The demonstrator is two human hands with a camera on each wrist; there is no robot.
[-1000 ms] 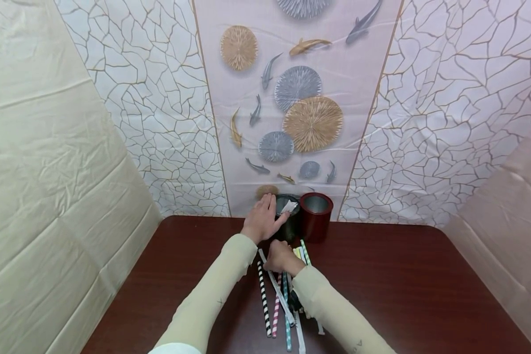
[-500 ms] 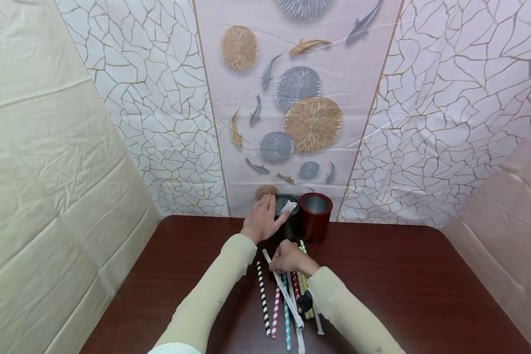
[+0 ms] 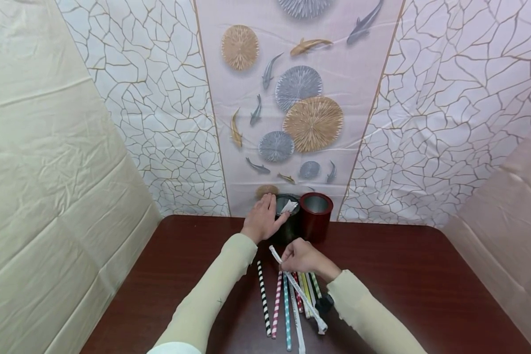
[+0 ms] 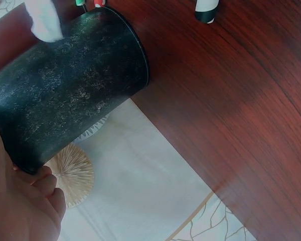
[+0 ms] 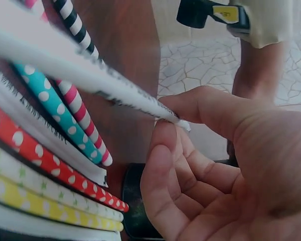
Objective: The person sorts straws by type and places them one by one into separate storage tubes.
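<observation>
A: From my remote screen I see the right hand (image 3: 302,254) pinching a white wrapped straw (image 3: 298,290) near its upper end, between thumb and forefinger. The lower end reaches down to the table (image 3: 425,280), above the other straws.

B: And the left hand (image 3: 261,220)? I see it at the black cup (image 3: 287,223).

A: Yes, its grip is curled around the side of the black cup, thumb towards the rim (the wrist view shows only the palm edge and some fingertips against the dark wall). Something white, like crumpled paper (image 3: 288,206), sits in the mouth of this cup.

B: What stands beside it?

A: A red cup (image 3: 315,216), just beside the black one on its right, both at the far edge of the table near the patterned wall (image 3: 309,98).

B: The other straws?

A: They lie in a loose row in front of the cups: a black-and-white striped straw (image 3: 263,297) on the left, then a pink striped straw (image 3: 276,305), a teal dotted straw (image 3: 286,314), and more with red, green and yellow patterns under the right wrist. I cannot tell their exact number.
</observation>
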